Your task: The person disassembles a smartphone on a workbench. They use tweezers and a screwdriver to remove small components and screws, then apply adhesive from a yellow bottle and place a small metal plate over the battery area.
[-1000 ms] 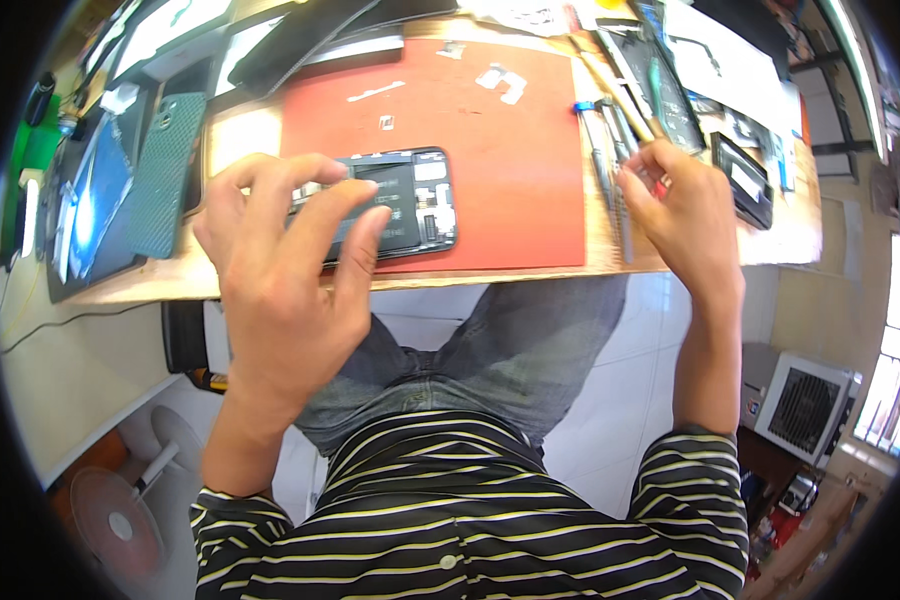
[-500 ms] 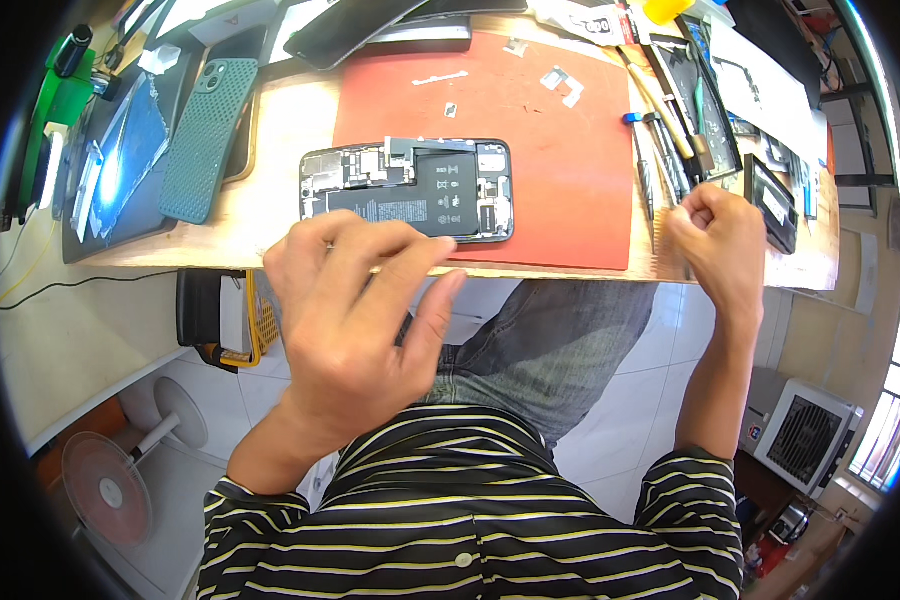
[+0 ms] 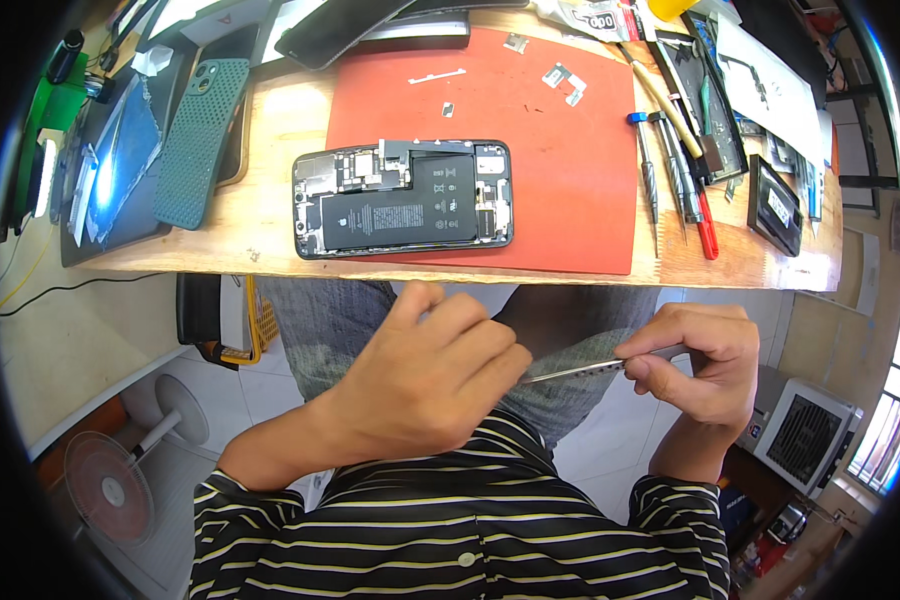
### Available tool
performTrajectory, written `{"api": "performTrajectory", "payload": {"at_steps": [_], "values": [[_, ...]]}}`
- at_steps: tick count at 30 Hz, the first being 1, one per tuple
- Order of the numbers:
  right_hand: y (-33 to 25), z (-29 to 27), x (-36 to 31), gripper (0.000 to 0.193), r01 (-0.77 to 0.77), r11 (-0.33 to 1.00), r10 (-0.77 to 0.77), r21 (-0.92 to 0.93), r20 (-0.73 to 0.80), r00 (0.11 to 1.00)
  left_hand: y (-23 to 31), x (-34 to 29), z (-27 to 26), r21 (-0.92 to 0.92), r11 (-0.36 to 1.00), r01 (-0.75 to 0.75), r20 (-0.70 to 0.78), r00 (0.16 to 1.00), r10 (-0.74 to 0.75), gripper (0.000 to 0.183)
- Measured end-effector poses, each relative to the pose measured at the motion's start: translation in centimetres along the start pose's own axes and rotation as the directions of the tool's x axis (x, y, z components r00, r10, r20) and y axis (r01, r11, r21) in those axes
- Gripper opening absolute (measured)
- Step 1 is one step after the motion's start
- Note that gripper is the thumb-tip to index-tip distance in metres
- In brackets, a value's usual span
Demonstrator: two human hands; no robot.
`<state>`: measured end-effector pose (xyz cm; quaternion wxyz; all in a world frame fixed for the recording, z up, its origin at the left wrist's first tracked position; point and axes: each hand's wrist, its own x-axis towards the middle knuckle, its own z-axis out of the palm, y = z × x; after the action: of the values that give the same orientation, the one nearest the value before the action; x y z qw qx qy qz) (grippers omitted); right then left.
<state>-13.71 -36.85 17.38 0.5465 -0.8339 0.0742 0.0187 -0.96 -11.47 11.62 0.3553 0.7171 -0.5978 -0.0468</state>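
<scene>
In front of the table edge, my right hand [image 3: 705, 365] grips a pair of thin metal tweezers [image 3: 585, 371] with holes along their side. Their tip points left and meets the fingers of my left hand [image 3: 435, 375], which is curled closed. What those fingers hold, if anything, is hidden. Beyond my hands lies an opened phone [image 3: 405, 205], its black battery and circuit boards exposed, on a red mat [image 3: 570, 200]. Small metal brackets [image 3: 567, 84] and a thin white strip [image 3: 437, 76] lie on the mat's far part.
Right of the mat lie screwdrivers [image 3: 646, 170], a red-handled tool [image 3: 707, 230] and a black box-like item [image 3: 774, 207]. At the left are a green perforated phone case [image 3: 202, 145] and a shiny blue film [image 3: 130, 160]. Dark phones or panels [image 3: 345, 30] sit at the back.
My right hand has come off the table's right side, now holding tweezers, and moved down toward me. My left hand has dropped from in front of the phone and curled closed.
</scene>
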Motion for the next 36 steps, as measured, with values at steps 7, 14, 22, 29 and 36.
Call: {"api": "performTrajectory", "payload": {"at_steps": [7,14,22,29,36], "values": [[0.5,0.3,0.2,0.011,-0.029,0.995,0.032,0.094,-0.034,0.999,0.0,-0.7,-0.4,-0.155,0.987,0.039,-0.031,0.999,-0.044,0.028],[2.0,5.0,1.2,0.018,0.104,0.754,-0.093,0.648,-0.051,0.994,0.1,-0.5,0.8,-0.255,0.964,0.081,-0.216,0.967,-0.138,0.02],[2.3,6.9,0.1,0.015,0.11,0.827,-0.06,0.552,-0.107,0.992,0.2,-0.5,0.2,-0.289,0.953,0.093,-0.185,0.971,-0.15,0.021],[2.7,7.4,-0.1,0.017,0.217,0.812,-0.131,0.541,-0.193,0.972,0.6,-0.1,0.4,-0.393,0.915,0.094,-0.203,0.961,-0.186,0.017],[1.8,5.6,-0.9,0.023,0.406,0.711,-0.079,0.575,-0.508,0.858,0.3,-1.0,0.0,-0.445,0.84,0.311,-0.161,0.894,-0.417,0.008]]}}
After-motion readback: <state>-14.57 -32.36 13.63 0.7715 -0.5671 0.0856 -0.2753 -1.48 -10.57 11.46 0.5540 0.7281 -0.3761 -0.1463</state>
